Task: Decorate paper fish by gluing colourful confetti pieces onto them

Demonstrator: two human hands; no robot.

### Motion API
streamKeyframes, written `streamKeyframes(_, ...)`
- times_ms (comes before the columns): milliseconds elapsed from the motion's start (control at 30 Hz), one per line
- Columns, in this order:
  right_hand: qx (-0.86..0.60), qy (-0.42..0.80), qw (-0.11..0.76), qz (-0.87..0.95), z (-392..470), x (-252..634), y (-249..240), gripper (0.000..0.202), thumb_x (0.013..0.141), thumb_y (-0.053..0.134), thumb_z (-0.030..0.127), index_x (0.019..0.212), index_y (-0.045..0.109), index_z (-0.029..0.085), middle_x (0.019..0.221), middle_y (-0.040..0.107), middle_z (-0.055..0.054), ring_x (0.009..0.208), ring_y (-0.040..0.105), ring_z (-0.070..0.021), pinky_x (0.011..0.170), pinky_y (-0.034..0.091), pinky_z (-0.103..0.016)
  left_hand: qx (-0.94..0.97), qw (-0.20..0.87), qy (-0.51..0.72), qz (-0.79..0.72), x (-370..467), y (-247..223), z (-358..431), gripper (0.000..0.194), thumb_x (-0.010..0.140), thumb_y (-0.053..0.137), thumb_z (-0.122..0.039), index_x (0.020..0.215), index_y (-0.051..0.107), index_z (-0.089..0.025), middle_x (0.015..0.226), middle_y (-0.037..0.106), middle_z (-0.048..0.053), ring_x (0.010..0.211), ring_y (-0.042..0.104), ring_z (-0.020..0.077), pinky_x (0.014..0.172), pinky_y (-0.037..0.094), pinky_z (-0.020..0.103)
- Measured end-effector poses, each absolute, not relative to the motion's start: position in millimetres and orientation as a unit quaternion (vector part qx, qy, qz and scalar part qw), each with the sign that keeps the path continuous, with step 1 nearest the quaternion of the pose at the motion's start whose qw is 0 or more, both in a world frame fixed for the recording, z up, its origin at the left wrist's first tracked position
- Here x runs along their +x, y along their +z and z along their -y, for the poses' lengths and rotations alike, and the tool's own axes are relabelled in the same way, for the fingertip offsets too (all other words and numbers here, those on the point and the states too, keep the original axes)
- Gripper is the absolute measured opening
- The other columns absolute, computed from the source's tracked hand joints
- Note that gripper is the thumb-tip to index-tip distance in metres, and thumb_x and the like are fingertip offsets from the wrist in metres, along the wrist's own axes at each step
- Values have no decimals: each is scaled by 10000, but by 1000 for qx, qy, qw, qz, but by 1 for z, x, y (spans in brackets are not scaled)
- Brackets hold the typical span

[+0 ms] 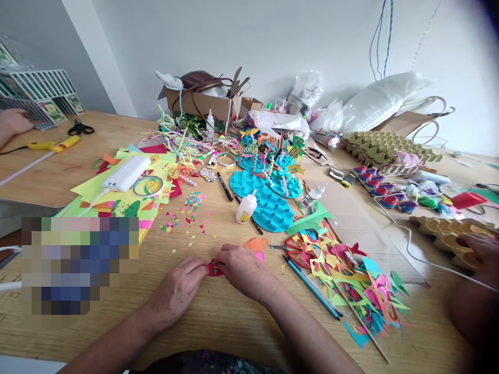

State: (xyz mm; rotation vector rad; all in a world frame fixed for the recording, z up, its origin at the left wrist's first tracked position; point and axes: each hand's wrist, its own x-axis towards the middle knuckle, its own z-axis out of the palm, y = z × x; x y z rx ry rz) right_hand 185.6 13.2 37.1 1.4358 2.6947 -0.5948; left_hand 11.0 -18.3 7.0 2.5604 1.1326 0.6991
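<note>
Near the front edge of the worktop (218,324), the left hand (177,285) and right hand (244,270) pinch a small red piece (212,269); continued handling likely requires steady opposed grips.

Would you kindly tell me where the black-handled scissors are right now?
In the head view, the black-handled scissors lie toward the far left of the wooden table, just beyond the yellow glue gun.

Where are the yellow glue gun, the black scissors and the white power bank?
Yellow glue gun (69,143): head view, on its yellow body.
Black scissors (80,127): head view, near the pivot between handles and blades.
White power bank (125,173): head view, on its broad top face.
</note>
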Motion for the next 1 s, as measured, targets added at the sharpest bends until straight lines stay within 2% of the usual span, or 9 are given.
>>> streamKeyframes(500, 475, -184, 14, -861, -12, 185, 37, 210, 832, 420, 200, 807, 628, 185, 793, 597, -23, 686, 574, -124, 528, 333, -211, 880, 135, 228, -395, 11, 7, 18, 259, 798, 336, -70, 847, 568, -173, 837, 594, 39, 789, 555, 151, 724, 496, 273)
streamKeyframes(833, 470, -198, 27, -860, -8, 184, 37, 205, 803, 434, 142, 775, 633, 181, 767, 597, -23, 673, 556, -124, 527, 322, -209, 877, 130, 241, -395, 10, 4, 19, 277, 785, 329, -53, 853, 570, -170, 819, 595, 40, 776, 555, 152, 713, 499, 273)
streamKeyframes(1000, 474, -211, -33, -854, -5, 190, 52, 211, 838, 425, 182, 816, 634, 195, 789, 591, -13, 701, 553, -111, 562, 333, -197, 876, 145, 234, -395, 12, 4, 20, 274, 783, 328, -46, 833, 564, -174, 818, 596, 35, 764, 557, 147, 703, 496, 270)
